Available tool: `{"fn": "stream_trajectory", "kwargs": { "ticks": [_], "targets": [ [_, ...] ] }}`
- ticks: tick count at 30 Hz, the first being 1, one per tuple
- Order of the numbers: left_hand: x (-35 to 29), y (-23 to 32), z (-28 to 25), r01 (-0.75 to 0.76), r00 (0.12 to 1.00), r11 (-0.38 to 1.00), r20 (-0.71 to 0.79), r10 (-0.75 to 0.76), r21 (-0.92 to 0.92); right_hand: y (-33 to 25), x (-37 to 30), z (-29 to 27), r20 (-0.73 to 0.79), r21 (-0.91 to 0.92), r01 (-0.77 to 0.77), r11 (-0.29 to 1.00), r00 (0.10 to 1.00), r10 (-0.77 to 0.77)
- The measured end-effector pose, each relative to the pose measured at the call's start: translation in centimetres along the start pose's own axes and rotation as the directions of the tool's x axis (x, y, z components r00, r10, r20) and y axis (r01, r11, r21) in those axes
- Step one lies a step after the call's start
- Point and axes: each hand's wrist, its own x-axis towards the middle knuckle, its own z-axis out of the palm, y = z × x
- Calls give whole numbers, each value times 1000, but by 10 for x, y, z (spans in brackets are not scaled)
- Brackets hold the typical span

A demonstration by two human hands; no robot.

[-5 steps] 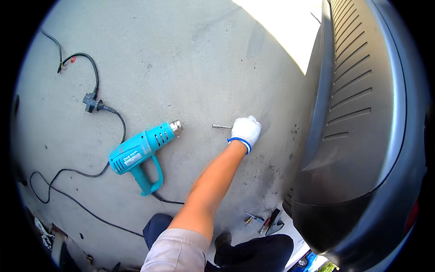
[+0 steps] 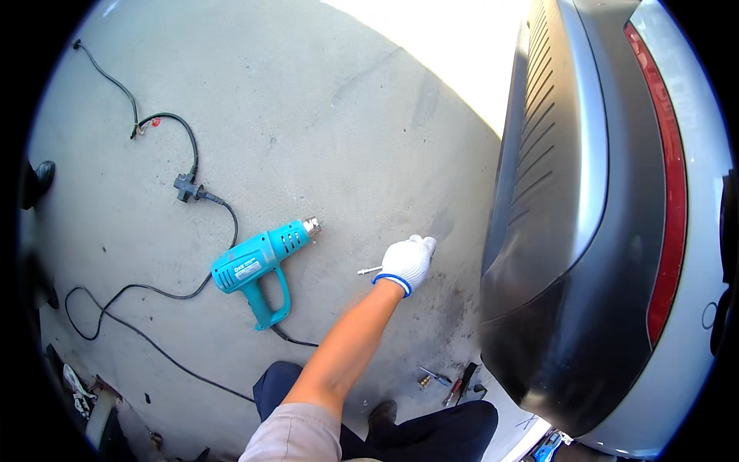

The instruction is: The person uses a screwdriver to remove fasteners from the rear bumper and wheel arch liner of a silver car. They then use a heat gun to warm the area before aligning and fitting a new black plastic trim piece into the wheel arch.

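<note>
My left hand (image 2: 406, 263), in a white knit glove with a blue cuff, reaches out low over the grey concrete floor. Its fingers are closed around a slim silver metal rod (image 2: 368, 271), whose end sticks out on the left side of the fist. The rest of the rod is hidden in the glove, so its exact kind is unclear. To the left of the hand, a teal heat gun (image 2: 250, 262) lies on its side, its metal nozzle toward the hand and apart from it. My right hand is out of view.
A black cord with a plug connection (image 2: 187, 188) loops over the floor at left. The dark car bumper (image 2: 570, 331) and a red light strip (image 2: 668, 208) fill the right side. Small hand tools (image 2: 454, 385) lie near my foot (image 2: 382, 416). Another person's shoe (image 2: 45, 175) shows at far left.
The view has turned, bringing more of the car in. My left hand has moved nearer to me with the rod still in it, and the rod is now tilted. The heat gun stays lying.
</note>
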Motion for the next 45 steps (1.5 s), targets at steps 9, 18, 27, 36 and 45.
{"fn": "stream_trajectory", "kwargs": {
  "ticks": [9, 18, 27, 36, 45],
  "targets": [
    [-227, 71, -94, 87, 875, -218, 180, -450, -972, -57, 61, -107, 795, 269, -848, 456, 463, 392],
    [-307, 125, -123, -359, 820, -450, -47, -570, -818, -182, 125, -171, 814, -329, -823, -463, 2, -581],
    [-325, 144, -84, -419, 785, -425, -84, -614, -802, -184, 113, -185, 835, -543, -28, -839, -124, -536],
    [-322, 148, -119, -249, 868, 33, -237, -437, -968, -162, 104, -146, 942, 18, -970, -241, 97, -322],
    [-322, 147, -127, -188, 946, 17, -186, -266, -982, -155, 126, -124, 841, -19, -989, -150, 65, -536]
  ]
}}
